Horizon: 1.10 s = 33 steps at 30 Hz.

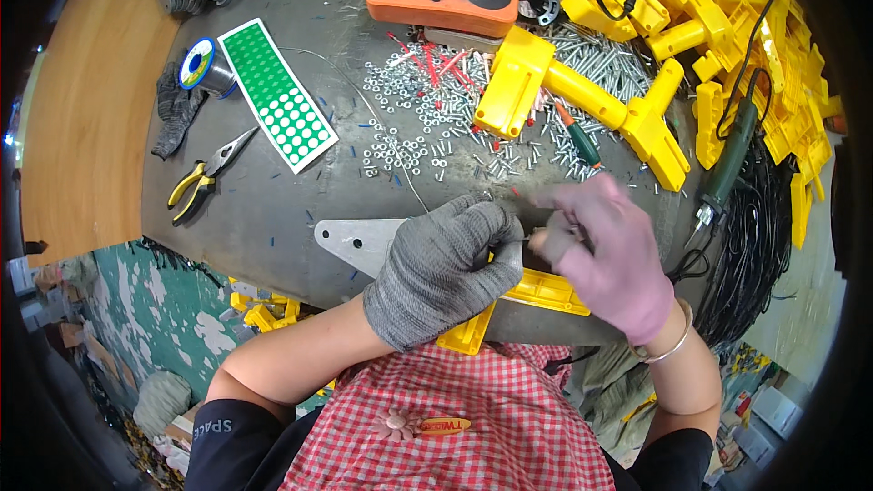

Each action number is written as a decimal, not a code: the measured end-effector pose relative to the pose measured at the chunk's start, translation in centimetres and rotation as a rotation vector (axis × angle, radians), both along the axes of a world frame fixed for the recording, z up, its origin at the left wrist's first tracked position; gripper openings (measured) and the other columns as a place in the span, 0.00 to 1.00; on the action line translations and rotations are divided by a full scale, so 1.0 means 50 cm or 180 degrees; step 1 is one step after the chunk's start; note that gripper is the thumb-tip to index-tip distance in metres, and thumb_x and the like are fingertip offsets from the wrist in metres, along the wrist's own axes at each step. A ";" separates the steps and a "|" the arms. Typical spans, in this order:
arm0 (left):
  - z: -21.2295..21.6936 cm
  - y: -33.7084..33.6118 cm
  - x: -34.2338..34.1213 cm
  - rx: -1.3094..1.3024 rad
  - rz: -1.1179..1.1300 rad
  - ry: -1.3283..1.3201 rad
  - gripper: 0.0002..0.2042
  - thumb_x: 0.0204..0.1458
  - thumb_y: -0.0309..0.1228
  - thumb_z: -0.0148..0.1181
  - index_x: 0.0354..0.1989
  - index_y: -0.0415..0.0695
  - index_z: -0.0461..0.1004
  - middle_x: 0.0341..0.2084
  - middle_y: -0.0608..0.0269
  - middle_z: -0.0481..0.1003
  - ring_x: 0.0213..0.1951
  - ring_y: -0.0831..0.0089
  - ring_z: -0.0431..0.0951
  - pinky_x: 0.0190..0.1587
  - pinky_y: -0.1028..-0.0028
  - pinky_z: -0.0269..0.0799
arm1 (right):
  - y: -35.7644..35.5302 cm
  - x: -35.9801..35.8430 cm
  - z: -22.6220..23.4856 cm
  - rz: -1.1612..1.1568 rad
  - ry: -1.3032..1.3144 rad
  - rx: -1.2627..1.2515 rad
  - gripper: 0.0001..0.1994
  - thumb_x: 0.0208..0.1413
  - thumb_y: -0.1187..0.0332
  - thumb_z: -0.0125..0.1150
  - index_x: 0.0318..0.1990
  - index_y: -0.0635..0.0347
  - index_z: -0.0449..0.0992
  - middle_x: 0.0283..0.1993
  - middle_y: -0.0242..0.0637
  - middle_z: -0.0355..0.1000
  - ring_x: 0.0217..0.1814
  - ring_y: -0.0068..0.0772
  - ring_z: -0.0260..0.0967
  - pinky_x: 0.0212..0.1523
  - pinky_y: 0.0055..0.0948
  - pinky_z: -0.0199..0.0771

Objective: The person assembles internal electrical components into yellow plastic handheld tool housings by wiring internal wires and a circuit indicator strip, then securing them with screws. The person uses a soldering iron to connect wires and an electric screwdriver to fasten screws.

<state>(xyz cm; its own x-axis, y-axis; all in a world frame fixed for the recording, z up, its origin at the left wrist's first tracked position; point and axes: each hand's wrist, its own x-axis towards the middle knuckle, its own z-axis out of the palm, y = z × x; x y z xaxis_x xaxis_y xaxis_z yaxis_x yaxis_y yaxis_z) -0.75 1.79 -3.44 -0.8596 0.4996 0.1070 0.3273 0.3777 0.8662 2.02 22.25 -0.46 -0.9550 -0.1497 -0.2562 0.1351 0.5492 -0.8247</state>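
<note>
Left grip (446, 264) clasps metal plate (357, 245), right grip (611, 259) unclear, screws (607, 62) and nuts (393, 153) crowding ahead.

An assembly workshop is showing itself: loose screws (607, 59) are littering the grey workbench (273, 186) at one o'clock, yellow plastic housings (709, 9) are crowding two, a soldering iron (735, 159) is lying at three, and pliers (210, 171) are resting at nine.

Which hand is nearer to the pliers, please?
Left: the left hand is to the right of the pliers, lower in the picture; the right hand is farther right.
</note>
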 end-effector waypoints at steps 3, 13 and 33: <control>0.001 -0.003 -0.002 0.0175 -0.0095 -0.0819 0.08 0.48 0.26 0.66 0.36 0.44 0.76 0.27 0.57 0.74 0.29 0.57 0.76 0.33 0.62 0.75 | -0.001 0.011 0.011 0.1120 0.2301 0.1984 0.06 0.56 0.66 0.61 0.32 0.58 0.76 0.29 0.30 0.72 0.37 0.40 0.69 0.46 0.39 0.68; -0.006 -0.004 -0.014 0.0463 -0.0115 -0.0615 0.06 0.50 0.27 0.69 0.36 0.46 0.81 0.27 0.63 0.77 0.28 0.72 0.78 0.32 0.74 0.75 | 0.015 -0.013 -0.020 0.0365 0.0764 0.0241 0.05 0.51 0.66 0.61 0.30 0.56 0.78 0.25 0.35 0.70 0.33 0.41 0.66 0.40 0.38 0.66; 0.007 -0.051 0.063 -0.1398 -0.1458 0.1638 0.16 0.46 0.34 0.59 0.45 0.52 0.81 0.48 0.68 0.80 0.56 0.57 0.76 0.55 0.47 0.58 | 0.014 0.006 -0.039 0.0068 0.0696 0.0113 0.07 0.51 0.66 0.63 0.30 0.60 0.78 0.23 0.38 0.70 0.31 0.41 0.66 0.38 0.37 0.69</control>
<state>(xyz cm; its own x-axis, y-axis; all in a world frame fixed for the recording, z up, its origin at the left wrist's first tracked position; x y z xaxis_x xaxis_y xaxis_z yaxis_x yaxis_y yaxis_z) 2.38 -0.78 -3.07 -0.4567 0.8777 0.1453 0.8480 0.3800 0.3695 2.33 22.96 -2.43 -0.9851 -0.1651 -0.0489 -0.0567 0.5793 -0.8132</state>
